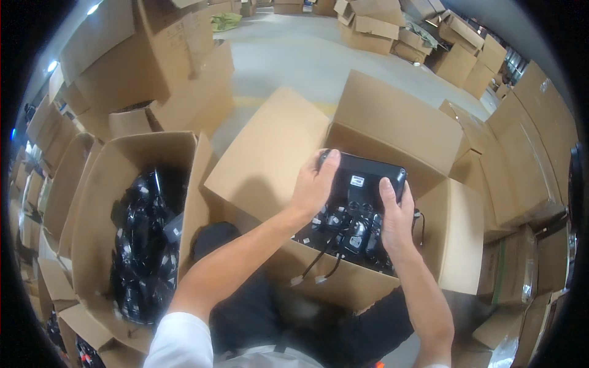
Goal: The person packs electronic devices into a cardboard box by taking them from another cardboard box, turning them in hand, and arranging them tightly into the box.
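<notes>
Head view: left hand (316, 182) and right hand (399, 219) clasp a black device (374, 178) between them, seemingly picked up, not yet set down, with black units (356, 238) left in the carton (392, 122) below.

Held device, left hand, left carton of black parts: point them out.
Held device (372, 179), head view: flat black face.
Left hand (311, 184), head view: back, near thumb.
Left carton (95, 221), head view: inner left wall.

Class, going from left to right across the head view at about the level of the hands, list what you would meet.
Open carton holding black parts → left hand → black device → right hand → upright carton flap → brown cartons at far right.
</notes>
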Motion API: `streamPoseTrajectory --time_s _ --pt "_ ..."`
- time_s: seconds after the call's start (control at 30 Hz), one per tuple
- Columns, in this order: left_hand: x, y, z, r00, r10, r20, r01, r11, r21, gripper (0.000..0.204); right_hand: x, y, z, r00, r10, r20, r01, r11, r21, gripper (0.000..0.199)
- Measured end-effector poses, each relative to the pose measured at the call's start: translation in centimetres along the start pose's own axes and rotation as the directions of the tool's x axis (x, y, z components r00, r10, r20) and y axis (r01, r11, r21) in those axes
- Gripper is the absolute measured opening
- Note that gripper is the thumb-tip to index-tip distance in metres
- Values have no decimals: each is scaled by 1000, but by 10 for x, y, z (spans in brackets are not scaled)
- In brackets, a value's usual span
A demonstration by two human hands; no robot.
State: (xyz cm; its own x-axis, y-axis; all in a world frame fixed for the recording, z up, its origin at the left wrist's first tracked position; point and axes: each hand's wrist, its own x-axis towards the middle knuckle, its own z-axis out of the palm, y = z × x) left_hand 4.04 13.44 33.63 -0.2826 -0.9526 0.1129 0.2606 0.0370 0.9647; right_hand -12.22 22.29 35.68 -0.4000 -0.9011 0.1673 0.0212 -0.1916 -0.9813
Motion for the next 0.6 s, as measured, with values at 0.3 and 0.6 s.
streamPoseTrajectory --time_s 0.3,0.6 --pt "-19 19 -5 931 365 -9 -351 901 254 31 15 4 16 930 356 -93 -316 903 290 48" --pt "-20 10 10 942 334 10 -325 908 266 52 6 12 0 873 487 -36 -428 798 423 62"
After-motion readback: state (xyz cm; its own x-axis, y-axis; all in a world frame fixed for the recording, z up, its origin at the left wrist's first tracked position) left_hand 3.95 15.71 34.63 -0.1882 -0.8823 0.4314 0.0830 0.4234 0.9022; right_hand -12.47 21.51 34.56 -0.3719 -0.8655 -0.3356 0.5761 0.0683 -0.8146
